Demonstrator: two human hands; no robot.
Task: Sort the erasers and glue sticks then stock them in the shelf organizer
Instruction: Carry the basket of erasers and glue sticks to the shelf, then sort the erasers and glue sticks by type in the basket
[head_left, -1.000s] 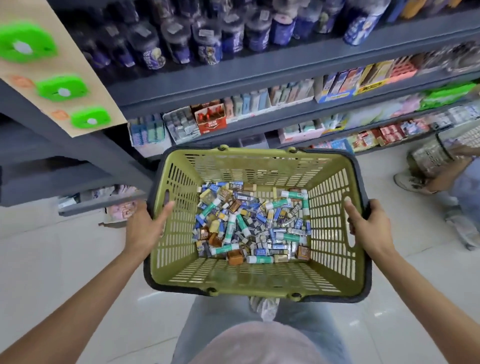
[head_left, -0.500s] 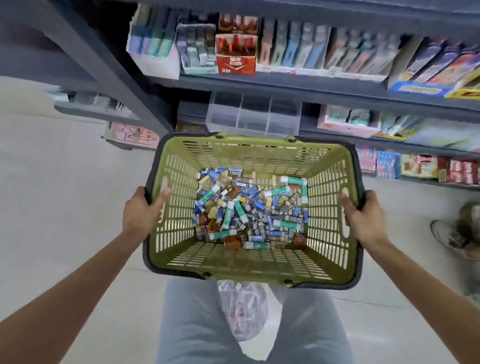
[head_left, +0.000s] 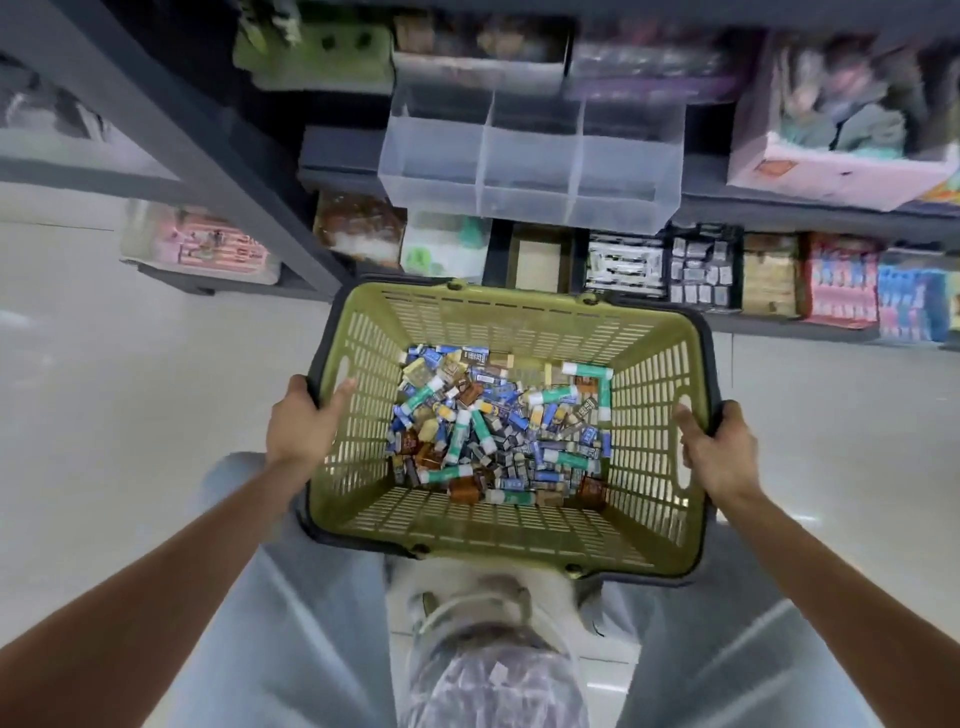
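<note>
Both hands, the left hand and right hand, grip the rims of a green basket holding mixed erasers and glue sticks, near a clear shelf organizer on the far shelf.

Olive-green slotted basket with dark rim, teal-and-white glue sticks, clear shelf organizer

**Basket held before shelving, organizer beyond**

Basket held at centre, above the knees. Left hand gripping its left rim, right hand gripping its right rim. Erasers and glue sticks heaped mixed together in the basket bottom. Shelf organizer set on a shelf just beyond the far rim, its compartments side by side. Boxed goods ranged on the lower shelf, far right.
</note>
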